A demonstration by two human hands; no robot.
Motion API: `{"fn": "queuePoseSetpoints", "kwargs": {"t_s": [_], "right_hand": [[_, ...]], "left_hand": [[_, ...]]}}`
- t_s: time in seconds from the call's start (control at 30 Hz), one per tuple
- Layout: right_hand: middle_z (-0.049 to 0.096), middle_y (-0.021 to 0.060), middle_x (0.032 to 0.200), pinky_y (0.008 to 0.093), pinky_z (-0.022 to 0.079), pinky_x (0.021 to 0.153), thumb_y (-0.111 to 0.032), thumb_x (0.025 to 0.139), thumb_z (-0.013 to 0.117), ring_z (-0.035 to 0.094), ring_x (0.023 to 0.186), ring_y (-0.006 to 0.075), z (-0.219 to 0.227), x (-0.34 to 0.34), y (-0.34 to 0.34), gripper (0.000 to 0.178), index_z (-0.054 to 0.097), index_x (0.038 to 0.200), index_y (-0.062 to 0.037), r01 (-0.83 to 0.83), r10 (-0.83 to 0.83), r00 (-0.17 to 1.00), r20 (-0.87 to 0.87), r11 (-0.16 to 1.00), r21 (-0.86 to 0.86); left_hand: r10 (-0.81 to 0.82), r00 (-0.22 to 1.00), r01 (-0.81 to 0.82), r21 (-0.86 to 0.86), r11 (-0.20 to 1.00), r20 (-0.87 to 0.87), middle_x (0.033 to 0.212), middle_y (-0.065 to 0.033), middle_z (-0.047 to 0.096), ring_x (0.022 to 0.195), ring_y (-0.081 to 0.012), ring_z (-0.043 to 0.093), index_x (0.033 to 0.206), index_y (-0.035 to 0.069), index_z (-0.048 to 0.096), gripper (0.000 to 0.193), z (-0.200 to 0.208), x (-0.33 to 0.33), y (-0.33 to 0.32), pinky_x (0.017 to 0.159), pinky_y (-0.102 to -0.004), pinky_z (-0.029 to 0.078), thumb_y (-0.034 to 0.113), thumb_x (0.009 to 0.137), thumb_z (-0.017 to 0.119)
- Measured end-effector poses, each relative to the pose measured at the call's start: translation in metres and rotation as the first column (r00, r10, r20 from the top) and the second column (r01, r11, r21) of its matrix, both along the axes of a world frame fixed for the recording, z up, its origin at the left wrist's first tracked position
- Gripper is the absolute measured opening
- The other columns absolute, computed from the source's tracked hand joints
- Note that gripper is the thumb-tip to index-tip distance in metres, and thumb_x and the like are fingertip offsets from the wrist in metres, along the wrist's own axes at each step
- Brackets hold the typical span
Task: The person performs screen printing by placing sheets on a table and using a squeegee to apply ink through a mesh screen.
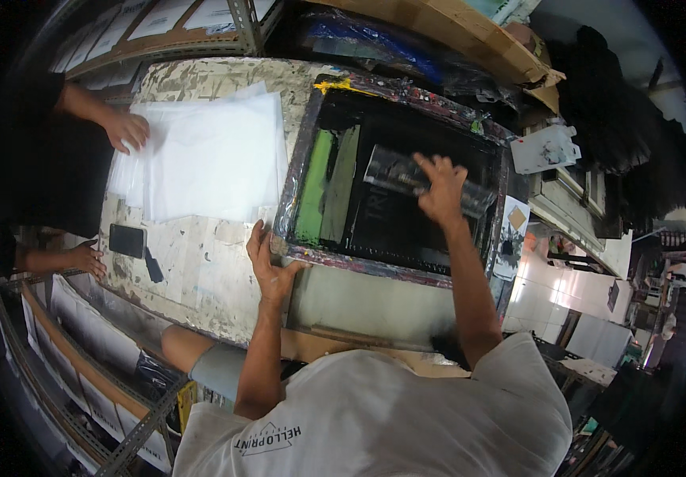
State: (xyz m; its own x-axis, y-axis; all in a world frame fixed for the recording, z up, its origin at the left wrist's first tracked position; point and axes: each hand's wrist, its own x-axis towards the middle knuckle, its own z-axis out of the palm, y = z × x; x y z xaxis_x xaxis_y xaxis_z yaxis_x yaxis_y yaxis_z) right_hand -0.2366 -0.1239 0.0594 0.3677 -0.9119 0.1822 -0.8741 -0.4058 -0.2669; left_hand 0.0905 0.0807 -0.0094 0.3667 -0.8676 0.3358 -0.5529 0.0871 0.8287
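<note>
A screen-printing frame with an ink-stained rim lies on the table, its mesh coated black with a green strip at the left. Across the mesh lies an ink-covered squeegee, slanting down to the right. My right hand grips the squeegee from above, fingers partly stretched along it; its far end is blurred. At the frame's near left corner is my left hand, thumb and fingers spread apart on either side of the corner. Left of the frame, translucent white sheets lie in a stack.
Another person's hand touches the sheets' left edge; their other hand is lower. A dark phone lies on the stained table. A white container stands right of the frame. Racks line the lower left.
</note>
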Motion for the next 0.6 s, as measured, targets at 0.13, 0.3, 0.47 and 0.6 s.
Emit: {"fn": "queuePoseSetpoints", "kwargs": {"t_s": [0.13, 0.3, 0.47, 0.6], "right_hand": [[0.059, 0.0202, 0.125, 0.0476, 0.031, 0.098, -0.012, 0.061, 0.071, 0.051, 0.116, 0.0332, -0.008, -0.007, -0.085, 0.08, 0.058, 0.139, -0.017, -0.008, 0.009, 1.0, 0.013, 0.993, -0.116], [0.053, 0.0219, 0.142, 0.0513, 0.032, 0.101, -0.015, 0.07, 0.077, 0.052, 0.126, 0.037, -0.006, -0.009, -0.147, 0.076, 0.057, 0.142, -0.0217, -0.015, 0.014, 0.999, -0.029, 0.998, -0.062], [0.066, 0.0243, 0.123, 0.0476, 0.05, 0.095, -0.013, 0.074, 0.077, 0.062, 0.115, 0.042, 0.009, -0.025, -0.151, 0.063, 0.062, 0.136, -0.0196, -0.095, 0.099, 0.99, 0.105, 0.995, -0.037], [0.067, 0.0263, 0.118, 0.048, 0.052, 0.09, -0.011, 0.081, 0.071, 0.065, 0.108, 0.0408, 0.017, -0.007, -0.093, 0.055, 0.064, 0.134, -0.0237, -0.029, 0.029, 1.0, 0.008, 0.999, -0.044]], "left_hand": [[-0.011, 0.999, 0.013, 0.064, 0.998, -0.045, 0.154, -0.0189, 0.036, 0.136, -0.0356, 0.042, 0.139, 0.002, 0.053, 0.098, 0.011, -0.003, 0.0, 0.112, -0.0463, 0.039, 0.036, 0.058, 0.096], [-0.013, 0.999, 0.014, 0.021, 1.0, -0.035, 0.153, -0.0188, 0.037, 0.137, -0.0353, 0.041, 0.143, 0.003, 0.049, 0.101, 0.009, -0.002, 0.0, 0.112, -0.0454, 0.038, 0.035, 0.06, 0.095], [0.0, 0.995, 0.003, 0.036, 0.999, -0.101, 0.149, -0.0195, 0.04, 0.134, -0.0365, 0.042, 0.142, 0.003, 0.048, 0.106, -0.001, -0.001, 0.004, 0.112, -0.0456, 0.038, 0.024, 0.052, 0.098], [0.038, 0.943, 0.0, 0.115, 0.993, -0.33, 0.138, -0.0156, 0.047, 0.125, -0.0306, 0.048, 0.143, 0.002, 0.047, 0.099, -0.015, -0.006, 0.011, 0.108, -0.0437, 0.041, 0.017, 0.058, 0.097]]}}
